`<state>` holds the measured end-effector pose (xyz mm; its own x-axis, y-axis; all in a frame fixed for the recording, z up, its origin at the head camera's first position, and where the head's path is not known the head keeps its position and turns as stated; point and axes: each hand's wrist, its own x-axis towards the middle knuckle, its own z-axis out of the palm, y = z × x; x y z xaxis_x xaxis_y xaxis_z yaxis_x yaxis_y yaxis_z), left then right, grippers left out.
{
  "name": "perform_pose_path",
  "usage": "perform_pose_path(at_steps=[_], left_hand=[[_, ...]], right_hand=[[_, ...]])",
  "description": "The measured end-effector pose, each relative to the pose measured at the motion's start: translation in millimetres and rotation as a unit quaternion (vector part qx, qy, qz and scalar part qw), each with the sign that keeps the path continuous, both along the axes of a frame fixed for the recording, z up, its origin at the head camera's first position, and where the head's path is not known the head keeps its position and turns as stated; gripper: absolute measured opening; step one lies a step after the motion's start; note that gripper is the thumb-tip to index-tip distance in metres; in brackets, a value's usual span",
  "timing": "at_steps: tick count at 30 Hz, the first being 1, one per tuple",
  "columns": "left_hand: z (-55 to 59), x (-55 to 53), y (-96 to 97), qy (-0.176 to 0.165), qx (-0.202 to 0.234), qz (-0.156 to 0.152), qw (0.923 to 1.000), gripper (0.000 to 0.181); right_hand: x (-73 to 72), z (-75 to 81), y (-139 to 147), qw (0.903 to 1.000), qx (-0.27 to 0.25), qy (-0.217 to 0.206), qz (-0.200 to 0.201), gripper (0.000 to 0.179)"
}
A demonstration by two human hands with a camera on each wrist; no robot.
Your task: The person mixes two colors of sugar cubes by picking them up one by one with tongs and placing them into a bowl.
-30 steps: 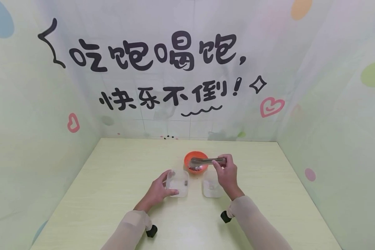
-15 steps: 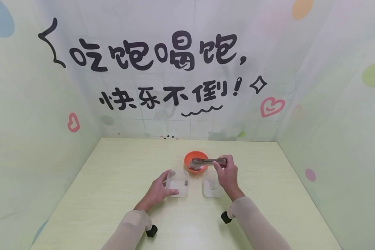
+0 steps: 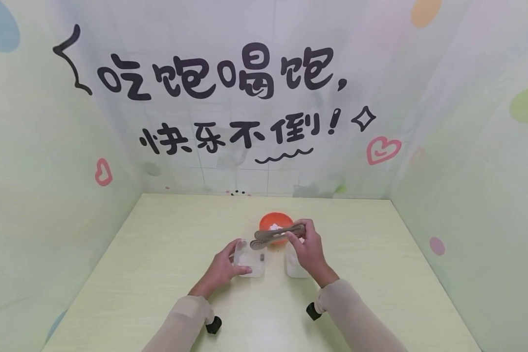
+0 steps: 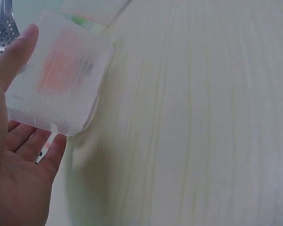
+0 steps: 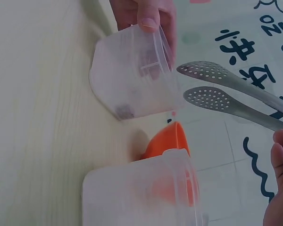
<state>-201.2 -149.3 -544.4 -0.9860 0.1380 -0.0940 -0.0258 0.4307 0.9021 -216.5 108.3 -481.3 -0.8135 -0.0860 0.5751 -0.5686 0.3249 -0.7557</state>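
Observation:
A pair of metal tongs (image 3: 270, 233) with perforated tips is held by my right hand (image 3: 310, 248). Its two tips stand apart with nothing between them, over the far rim of the left clear plastic container (image 3: 252, 270). My left hand (image 3: 222, 270) grips that container at its left side, thumb over the near rim. A small dark piece (image 5: 125, 111) shows through its wall near the bottom. Behind is an orange bowl (image 3: 276, 217) holding white bits (image 3: 275, 227); the tongs partly cover it.
A second clear plastic container (image 3: 295, 268) stands to the right, partly hidden under my right hand. All stand on a pale wood-look table (image 3: 171, 234). A printed curtain-like wall (image 3: 180, 171) rises behind the table, with others at both sides.
My right hand has brought the tongs left and toward me, from inside the orange bowl to the left container's rim, and their tips have spread. The left hand has stayed in place.

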Motion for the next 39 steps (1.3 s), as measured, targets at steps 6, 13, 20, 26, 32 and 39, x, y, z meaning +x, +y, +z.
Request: perform_pose_path(at_steps=[6,13,20,26,32,39], left_hand=[[0.3,0.1,0.1,0.004,0.002,-0.005,1.0000,0.097],[1.2,0.2,0.7,0.005,0.004,-0.005,1.0000,0.097],[2.4,0.4,0.7,0.008,0.008,-0.004,0.9999,0.097],[2.5,-0.3,0.8,0.009,0.004,-0.005,0.9999,0.098],[2.4,0.0,0.3,0.013,0.006,-0.008,0.9999,0.097],[3.0,0.9,0.6,0.014,0.009,-0.008,0.9998,0.095]], right_hand=[[2.3,-4.1,-6.0,0.9982,0.044,-0.011,0.041,0.028],[5.7,-3.9,-10.5,0.9929,0.094,-0.057,0.047,0.030],[6.7,2.7,-16.4,0.9834,0.137,-0.104,0.057,0.034],[4.4,6.0,-19.8,0.9789,0.173,-0.084,0.068,0.032],[0.5,12.9,-23.0,0.9730,0.202,-0.067,0.088,0.030],[-5.0,20.4,-28.2,0.9633,0.231,-0.090,0.102,0.025]])
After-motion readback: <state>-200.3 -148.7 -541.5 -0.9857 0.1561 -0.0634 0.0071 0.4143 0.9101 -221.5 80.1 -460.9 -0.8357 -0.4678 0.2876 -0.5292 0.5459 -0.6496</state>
